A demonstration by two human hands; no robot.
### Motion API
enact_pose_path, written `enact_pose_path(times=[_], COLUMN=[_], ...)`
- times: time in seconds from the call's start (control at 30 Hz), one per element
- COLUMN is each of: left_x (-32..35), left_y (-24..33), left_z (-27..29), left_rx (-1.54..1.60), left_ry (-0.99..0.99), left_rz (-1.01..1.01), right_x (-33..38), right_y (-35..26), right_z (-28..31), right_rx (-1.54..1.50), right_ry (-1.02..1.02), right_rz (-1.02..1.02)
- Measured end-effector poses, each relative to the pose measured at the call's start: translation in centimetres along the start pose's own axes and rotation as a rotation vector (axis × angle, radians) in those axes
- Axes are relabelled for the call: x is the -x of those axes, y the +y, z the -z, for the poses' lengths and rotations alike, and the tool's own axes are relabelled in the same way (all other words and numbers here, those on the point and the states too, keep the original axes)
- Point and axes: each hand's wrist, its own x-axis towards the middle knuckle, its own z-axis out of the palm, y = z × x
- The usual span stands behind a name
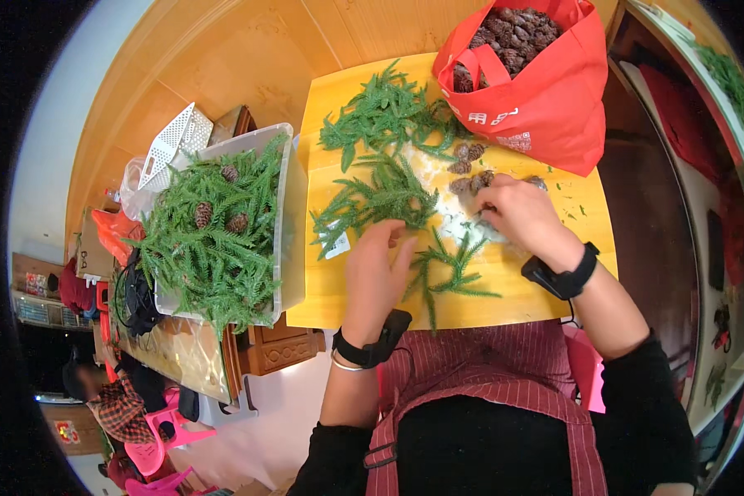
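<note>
My left hand [375,269] lies flat on the yellow table [546,289], its fingers pressing the stem of a green fir sprig [446,269]. My right hand [521,217] is curled over the sprig's upper end, fingers closed near a patch of white powder [455,225]; what it pinches is hidden. A few brown pine cones [469,168] lie just beyond it. More green sprigs [384,153] are piled at the table's far left.
A red bag [546,107] full of pine cones stands at the far right of the table. A clear plastic bin [288,207] heaped with fir sprigs and cones sits to the left. White plastic baskets [174,140] lie beyond it.
</note>
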Motion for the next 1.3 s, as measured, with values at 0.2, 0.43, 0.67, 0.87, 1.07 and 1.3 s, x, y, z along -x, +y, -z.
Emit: enact_pose_path(times=[0.2,0.43,0.67,0.87,1.07,1.3], left_x=[-1.9,-4.8,-8.6,-9.1,-8.9,-9.1], left_y=[2.1,0.2,-0.3,0.6,0.7,0.4], left_z=[0.4,-4.6,-8.3,-8.7,-8.0,-5.2], left_rx=[0.347,0.276,0.138,-0.083,-0.191,0.113], left_ry=[-0.268,-0.253,-0.209,-0.281,-0.268,-0.115], left_rz=[0.176,-0.159,-0.440,-0.252,-0.181,-0.157], right_x=[-1.7,-2.2,-1.8,-1.5,-1.4,-1.3], right_y=[1.0,0.3,1.5,1.8,1.2,0.5], right_z=[-2.8,-1.7,-1.8,-2.8,-2.8,-2.6], right_rx=[0.227,0.062,-0.036,0.010,0.100,0.143], right_ry=[-0.004,0.008,0.034,-0.008,0.016,-0.006], right_rz=[0.064,0.078,0.115,0.148,0.218,0.271])
